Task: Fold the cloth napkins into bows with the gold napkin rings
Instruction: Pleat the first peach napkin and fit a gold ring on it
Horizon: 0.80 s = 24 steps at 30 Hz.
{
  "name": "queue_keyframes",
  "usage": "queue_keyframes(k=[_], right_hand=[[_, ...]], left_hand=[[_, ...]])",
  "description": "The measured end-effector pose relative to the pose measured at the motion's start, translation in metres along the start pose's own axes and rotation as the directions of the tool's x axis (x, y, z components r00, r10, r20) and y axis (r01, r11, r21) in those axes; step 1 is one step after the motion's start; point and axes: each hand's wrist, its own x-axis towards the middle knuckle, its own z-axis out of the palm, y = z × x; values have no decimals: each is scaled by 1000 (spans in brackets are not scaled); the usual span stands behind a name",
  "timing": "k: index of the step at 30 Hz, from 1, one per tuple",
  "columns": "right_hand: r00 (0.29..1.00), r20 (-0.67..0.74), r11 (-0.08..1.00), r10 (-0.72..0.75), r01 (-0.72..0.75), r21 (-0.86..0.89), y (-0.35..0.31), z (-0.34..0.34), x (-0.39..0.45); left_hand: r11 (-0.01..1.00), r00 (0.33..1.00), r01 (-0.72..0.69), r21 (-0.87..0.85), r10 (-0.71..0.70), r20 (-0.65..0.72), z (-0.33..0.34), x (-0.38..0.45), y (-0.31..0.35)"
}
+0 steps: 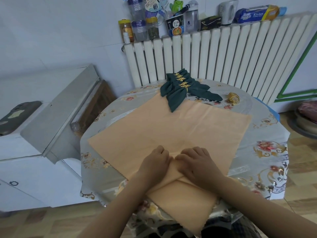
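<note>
Peach cloth napkin (180, 127) spread as a diamond over the round table (267, 134), near corner hanging off the front edge toward the body, far corner tucked under the finished work. Both hands planted side by side on the near half, left hand (155, 164) and right hand (197, 163), knuckles up, fingers curled down and pinching a small raised ridge of cloth between them at the midline. Ridge running left to right, across the body, so the coming pleat probably travels away, toward the far corner, with most of the unfolded cloth lying ahead of the fingertips. Neither hand clearly nearer; both meeting at the centre fold, nearly touching. Loose gold napkin rings (233, 98) lying far right, well apart from both hands, closer to the right one. Stack of dark green napkin bows (181, 90), already ringed, resting at the far side and overlapping the peach cloth's far corner, likely in the way once pleating reaches there. Fingertips hidden under the knuckles, so depth of the pinch impossible to judge. Number of loose rings hard to count. Count of green bows unclear too. Near corner partly lost below the table edge.
</note>
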Motion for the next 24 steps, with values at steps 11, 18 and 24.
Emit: queue_keyframes(k=[11, 18, 24], right_hand=[[998, 35, 995, -52, 48, 90, 2, 0, -14], [969, -76, 972, -233, 233, -10, 14, -1, -15], [936, -174, 944, -306, 322, 67, 31, -2, 1]], left_hand=[[963, 893, -211, 167, 120, 434, 11, -20, -1], [952, 893, -267, 149, 187, 409, 14, -15, -12], [973, 919, -227, 34, 202, 339, 8, -3, -21]])
